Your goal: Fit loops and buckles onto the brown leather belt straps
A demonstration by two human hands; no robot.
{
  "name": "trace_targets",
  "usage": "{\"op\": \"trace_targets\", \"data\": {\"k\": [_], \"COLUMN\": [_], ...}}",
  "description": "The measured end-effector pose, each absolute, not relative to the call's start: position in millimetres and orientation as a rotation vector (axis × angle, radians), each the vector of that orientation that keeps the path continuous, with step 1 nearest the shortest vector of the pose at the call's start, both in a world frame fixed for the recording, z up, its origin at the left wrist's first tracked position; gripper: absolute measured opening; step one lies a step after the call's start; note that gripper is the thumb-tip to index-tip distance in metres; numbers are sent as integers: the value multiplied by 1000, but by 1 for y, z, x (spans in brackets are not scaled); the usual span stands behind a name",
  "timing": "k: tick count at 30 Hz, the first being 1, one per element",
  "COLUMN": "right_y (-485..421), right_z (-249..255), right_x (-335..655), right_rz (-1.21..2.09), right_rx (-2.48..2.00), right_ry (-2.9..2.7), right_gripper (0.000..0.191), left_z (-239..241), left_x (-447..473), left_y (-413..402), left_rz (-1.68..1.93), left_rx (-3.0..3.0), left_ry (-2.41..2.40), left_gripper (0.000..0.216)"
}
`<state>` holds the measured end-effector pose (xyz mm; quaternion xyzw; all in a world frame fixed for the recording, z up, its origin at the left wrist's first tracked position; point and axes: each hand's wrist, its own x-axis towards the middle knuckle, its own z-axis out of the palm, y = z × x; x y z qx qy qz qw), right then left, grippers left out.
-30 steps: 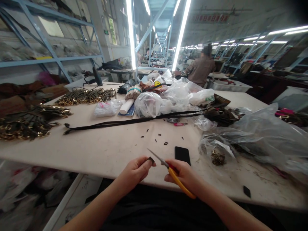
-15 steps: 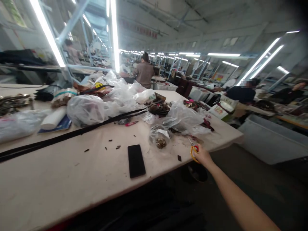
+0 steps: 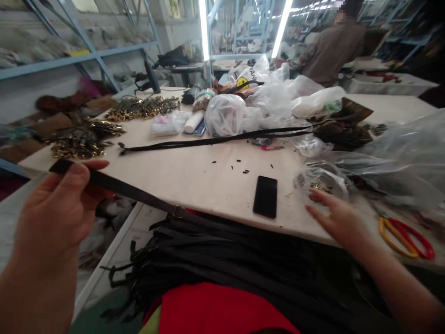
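Observation:
My left hand pinches a black strap near its end. A small metal buckle sits on the strap, which runs down to a bundle of black straps across my lap. My right hand, fingers apart, reaches to the mouth of a clear plastic bag that holds small metal pieces. Whether a fingertip touches a piece cannot be made out. Scissors with yellow and red handles lie on the table edge, right of my right hand.
On the table are a black phone, small black scraps and a long black strap. Heaps of metal hardware stand at left, plastic bags at the back. A person is beyond the table.
My view has swung left and down. My right hand has let go of the scissors and moved to the bag of metal pieces. My left hand has come into view with a strap.

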<state>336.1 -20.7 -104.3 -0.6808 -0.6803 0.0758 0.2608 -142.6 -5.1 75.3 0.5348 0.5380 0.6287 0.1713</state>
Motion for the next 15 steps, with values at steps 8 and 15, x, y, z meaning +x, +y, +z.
{"op": "trace_targets", "data": {"k": [8, 15], "right_y": [-12, -42], "right_z": [-126, -160], "right_x": [120, 225], "right_rz": [938, 965], "right_rx": [-1071, -1348], "right_ry": [-2330, -2281], "right_gripper": [79, 32], "left_z": [112, 111], "left_x": [-149, -238], "left_y": [-50, -63], "left_rz": [1856, 2159], "left_rx": [1335, 917], "left_ry": [1160, 1096], "left_gripper": [40, 20]}}
